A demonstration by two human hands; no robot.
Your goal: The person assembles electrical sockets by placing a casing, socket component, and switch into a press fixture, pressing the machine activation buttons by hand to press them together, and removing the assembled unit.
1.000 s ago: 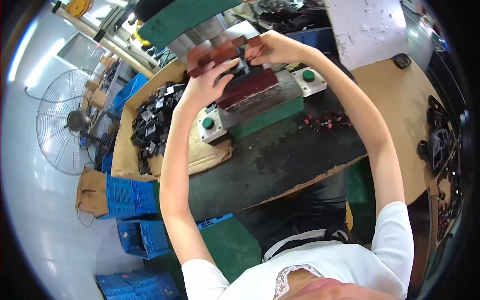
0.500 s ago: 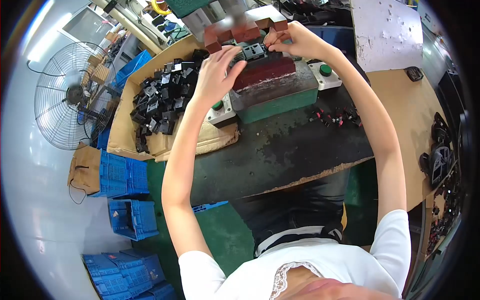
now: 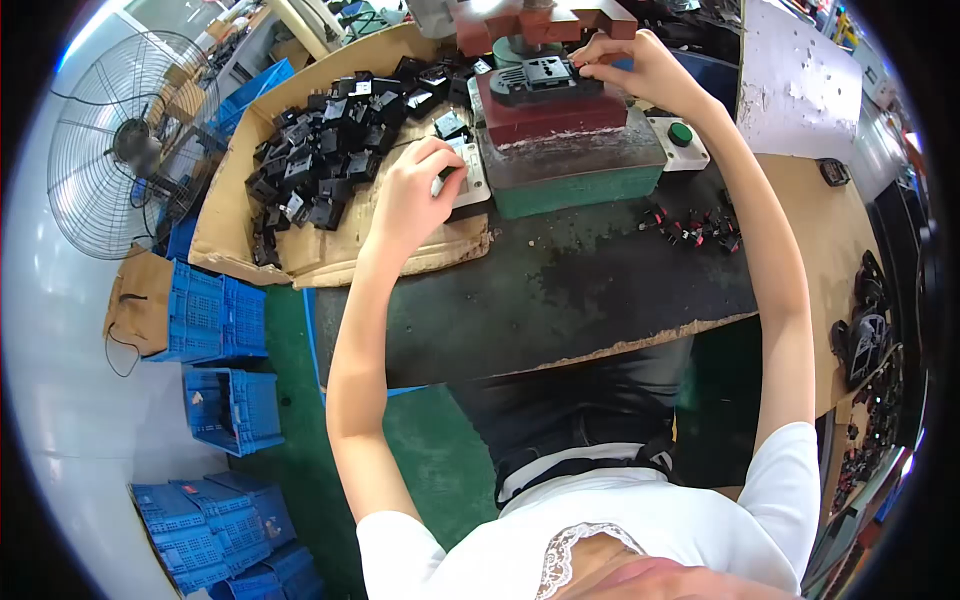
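A long black plastic part (image 3: 515, 88) with a grey, slotted block on top lies on the dark red block (image 3: 555, 122) of a press. The thumb and fingers of my right hand (image 3: 640, 75) pinch at the part's right end; the fingertips partly hide that spot. My left hand (image 3: 418, 185) is off the part, over the left button box (image 3: 472, 180). Its fingers are curved, with a gap between them and the thumb, and nothing shows in it. The green button there is partly covered by this hand. Above the part hangs the press's red upper tool (image 3: 590, 22).
A cardboard box (image 3: 225, 225) of black plastic housings (image 3: 330, 150) stands left of the press. The right button box (image 3: 680, 150) has a green button. Small red-and-black pieces (image 3: 690, 230) lie on the dark table (image 3: 560, 290). Blue crates (image 3: 235, 410) and a fan (image 3: 135, 145) are further left.
My left hand has left the black part and moved down to the left button box. My right hand stays at the part's right end. The view has shifted slightly.
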